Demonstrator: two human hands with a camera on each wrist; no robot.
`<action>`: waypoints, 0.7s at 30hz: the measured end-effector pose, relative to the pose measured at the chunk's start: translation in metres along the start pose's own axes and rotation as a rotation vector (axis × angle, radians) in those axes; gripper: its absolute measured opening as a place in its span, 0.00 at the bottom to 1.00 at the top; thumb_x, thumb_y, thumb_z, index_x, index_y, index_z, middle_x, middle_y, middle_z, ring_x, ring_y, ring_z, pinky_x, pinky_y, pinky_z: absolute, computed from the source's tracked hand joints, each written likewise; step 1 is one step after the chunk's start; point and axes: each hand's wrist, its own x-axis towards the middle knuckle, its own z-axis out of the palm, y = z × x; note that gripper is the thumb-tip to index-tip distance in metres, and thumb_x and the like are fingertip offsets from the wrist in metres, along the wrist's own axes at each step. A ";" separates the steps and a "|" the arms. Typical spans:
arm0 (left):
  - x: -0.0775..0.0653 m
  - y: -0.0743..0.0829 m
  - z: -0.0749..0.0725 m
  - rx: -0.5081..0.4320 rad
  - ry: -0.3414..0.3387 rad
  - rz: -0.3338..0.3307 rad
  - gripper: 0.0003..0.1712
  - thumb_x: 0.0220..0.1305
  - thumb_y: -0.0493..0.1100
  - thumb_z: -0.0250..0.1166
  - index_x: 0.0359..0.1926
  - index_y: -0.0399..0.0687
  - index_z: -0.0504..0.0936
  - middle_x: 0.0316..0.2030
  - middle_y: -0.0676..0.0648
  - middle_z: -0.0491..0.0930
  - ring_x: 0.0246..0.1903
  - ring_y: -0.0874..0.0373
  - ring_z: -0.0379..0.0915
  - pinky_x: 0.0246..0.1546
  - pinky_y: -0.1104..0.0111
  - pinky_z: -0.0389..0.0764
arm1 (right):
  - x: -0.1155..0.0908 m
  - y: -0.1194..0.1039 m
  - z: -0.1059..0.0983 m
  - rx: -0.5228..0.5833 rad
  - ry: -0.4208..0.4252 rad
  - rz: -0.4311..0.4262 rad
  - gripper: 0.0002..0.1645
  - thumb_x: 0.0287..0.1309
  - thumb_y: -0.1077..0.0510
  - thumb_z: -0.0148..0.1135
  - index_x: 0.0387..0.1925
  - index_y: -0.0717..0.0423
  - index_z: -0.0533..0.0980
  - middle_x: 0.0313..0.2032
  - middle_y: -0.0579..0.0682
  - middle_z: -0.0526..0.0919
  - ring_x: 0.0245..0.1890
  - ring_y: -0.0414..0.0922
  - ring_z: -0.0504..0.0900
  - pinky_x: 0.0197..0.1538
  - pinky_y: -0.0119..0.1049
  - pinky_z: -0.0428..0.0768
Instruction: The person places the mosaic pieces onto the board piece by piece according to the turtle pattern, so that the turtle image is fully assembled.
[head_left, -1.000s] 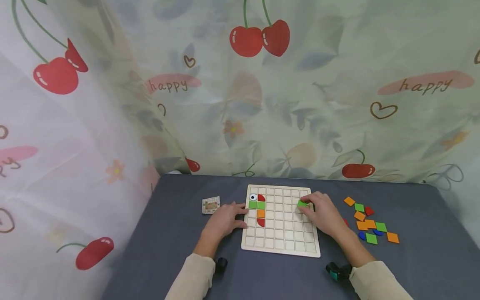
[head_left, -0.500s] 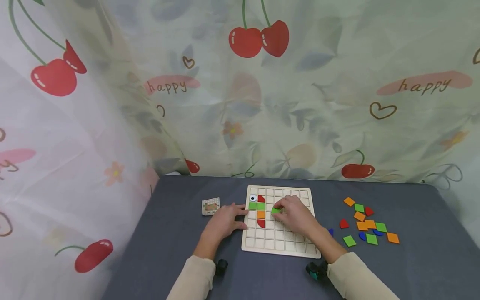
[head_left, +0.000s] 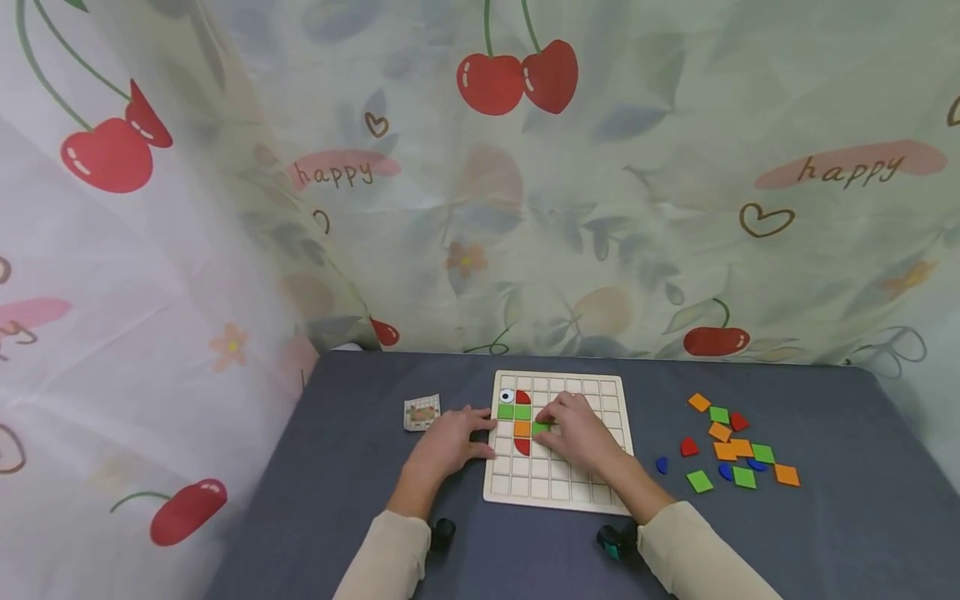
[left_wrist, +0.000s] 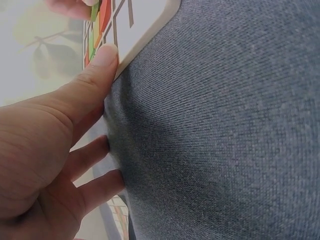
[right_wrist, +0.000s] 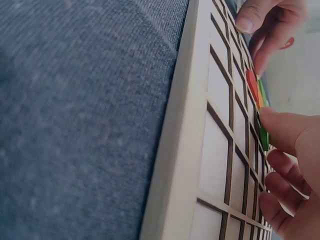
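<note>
A wooden grid board (head_left: pixel 592 492) lies flat on the dark table. My left hand (head_left: pixel 447 442) rests at its left edge, fingers and thumb extended; in the left wrist view the thumb (left_wrist: pixel 95 70) touches the frame. My right hand (head_left: pixel 581 433) pinches a green square tile (head_left: pixel 538 428) over the grid, just right of an orange tile (head_left: pixel 522 428). In the right wrist view the held tile (right_wrist: pixel 263 132) is at the grid surface; whether it sits fully in its cell I cannot tell. An eye tile (head_left: pixel 507 396), green tiles (head_left: pixel 513 412) and red pieces (head_left: pixel 522 447) fill nearby cells.
Right of the board lie several loose pieces, among them a green tile (head_left: pixel 700 482), a red piece (head_left: pixel 688 447), a blue piece (head_left: pixel 662 465) and an orange tile (head_left: pixel 787 475). A small picture card (head_left: pixel 422 412) is at the left. A printed curtain (head_left: pixel 600 208) hangs behind the table.
My right hand has moved left across the board with the green tile, from the right side to the cell beside the orange tile. My left hand has stayed put.
</note>
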 end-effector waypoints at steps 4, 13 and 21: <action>0.000 -0.001 0.000 -0.007 0.000 0.000 0.33 0.60 0.54 0.73 0.67 0.58 0.80 0.72 0.54 0.73 0.76 0.44 0.62 0.72 0.49 0.71 | 0.001 0.000 0.001 0.011 -0.001 0.009 0.13 0.56 0.50 0.77 0.42 0.48 0.86 0.41 0.44 0.78 0.46 0.44 0.71 0.50 0.40 0.77; 0.002 -0.002 0.001 0.003 0.009 0.014 0.33 0.60 0.55 0.73 0.67 0.59 0.80 0.72 0.54 0.72 0.75 0.44 0.63 0.72 0.49 0.71 | 0.004 0.000 -0.003 0.061 -0.024 0.054 0.17 0.52 0.52 0.80 0.44 0.49 0.86 0.41 0.47 0.77 0.45 0.45 0.70 0.48 0.40 0.74; 0.000 -0.001 0.000 -0.002 -0.004 0.011 0.33 0.61 0.54 0.73 0.67 0.58 0.80 0.72 0.53 0.72 0.75 0.44 0.63 0.72 0.49 0.71 | -0.008 -0.002 -0.010 -0.089 -0.081 -0.029 0.27 0.61 0.43 0.71 0.59 0.48 0.80 0.49 0.49 0.76 0.48 0.46 0.70 0.49 0.42 0.76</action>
